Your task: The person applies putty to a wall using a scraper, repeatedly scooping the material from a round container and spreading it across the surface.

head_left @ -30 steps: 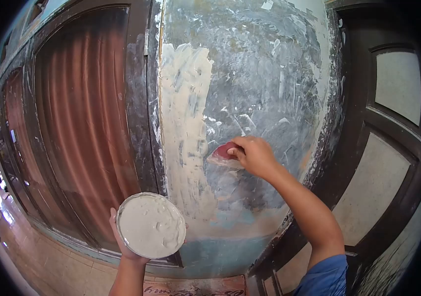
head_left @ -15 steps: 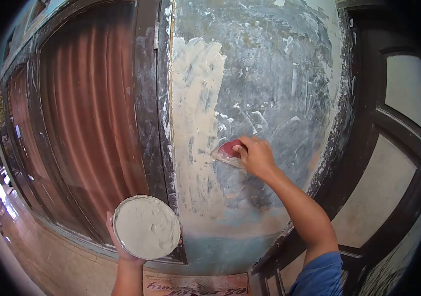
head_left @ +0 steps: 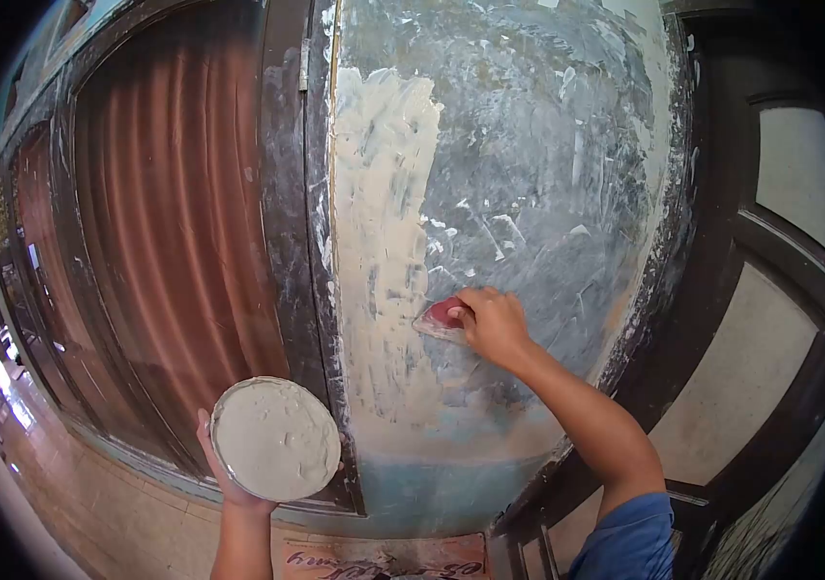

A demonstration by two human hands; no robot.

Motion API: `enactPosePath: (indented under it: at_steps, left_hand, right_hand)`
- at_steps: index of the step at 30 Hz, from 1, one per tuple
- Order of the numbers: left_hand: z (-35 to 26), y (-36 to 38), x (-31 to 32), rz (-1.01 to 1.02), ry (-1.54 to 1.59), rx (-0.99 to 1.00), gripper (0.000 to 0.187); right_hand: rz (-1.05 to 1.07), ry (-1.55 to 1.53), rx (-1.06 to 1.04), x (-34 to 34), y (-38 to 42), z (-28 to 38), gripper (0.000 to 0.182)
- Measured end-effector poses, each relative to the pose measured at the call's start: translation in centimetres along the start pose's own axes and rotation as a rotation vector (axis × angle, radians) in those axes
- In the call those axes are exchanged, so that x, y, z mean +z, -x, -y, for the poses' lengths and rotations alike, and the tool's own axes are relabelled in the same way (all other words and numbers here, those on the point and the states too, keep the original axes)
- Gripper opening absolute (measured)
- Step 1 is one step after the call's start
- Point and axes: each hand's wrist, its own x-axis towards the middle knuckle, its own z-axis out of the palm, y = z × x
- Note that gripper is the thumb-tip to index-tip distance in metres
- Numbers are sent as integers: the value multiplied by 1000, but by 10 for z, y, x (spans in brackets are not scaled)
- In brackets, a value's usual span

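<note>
My right hand (head_left: 492, 327) grips a red scraper (head_left: 445, 313), its pale, paste-smeared edge against the wall (head_left: 529, 193). The scraper is at the right border of a cream putty strip (head_left: 383, 184) that runs down the wall's left side. Right of that strip the wall is grey with white smears. Lower left, my left hand (head_left: 229, 474) holds a round container (head_left: 275, 439) from below and the side, its open top facing me. Thick pale putty with a lumpy surface fills it.
A dark-framed window with a reddish-brown curtain (head_left: 171, 213) is on the left. On the right stands a dark panelled door (head_left: 722, 280). A printed mat (head_left: 383, 559) lies at the bottom, and tiled floor (head_left: 132, 512) extends lower left.
My right hand and the scraper have moved down and slightly left along the wall. The container and my left hand have shifted slightly left and up.
</note>
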Motion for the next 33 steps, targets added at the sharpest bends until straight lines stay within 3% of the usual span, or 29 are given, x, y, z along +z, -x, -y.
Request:
enactPosePath:
  at_steps: [4, 6, 8, 11, 13, 14, 16, 22, 24, 28, 33]
  left_hand:
    - [-6, 2, 9, 26, 18, -15, 96]
    - [-5, 0, 6, -22, 26, 1, 96]
    - [-5, 5, 5, -88, 39, 18, 96]
    - [-5, 6, 4, 18, 10, -14, 96]
    - [-3, 3, -3, -188, 74, 54, 98]
    - [-3, 3, -2, -189, 72, 51, 98]
    - [-6, 3, 3, -49, 31, -5, 98]
    - [-6, 4, 5, -112, 70, 17, 97]
    - [-8, 5, 5, -111, 85, 12, 97]
    - [-7, 3, -1, -23, 9, 3, 96]
    - [-5, 0, 7, -28, 18, 8, 96]
  right_hand:
    - [-92, 1, 28, -19, -17, 3, 11]
    - [-253, -137, 32, -31, -25, 4, 10]
    - [-195, -139, 10, -29, -21, -2, 10]
    - [-141, -96, -50, -19, -3, 7, 10]
    - [-35, -20, -78, -4, 1, 6, 10]
    - [-45, 2, -87, -2, -1, 4, 11]
    - [-82, -5, -38, -16, -16, 10, 11]
    - [-151, -94, 12, -45, -28, 9, 11]
    - [-4, -43, -87, -27, -11, 4, 11]
    - [44, 56, -115, -5, -2, 6, 12]
    - [-151, -33, -13, -34, -32, 7, 14]
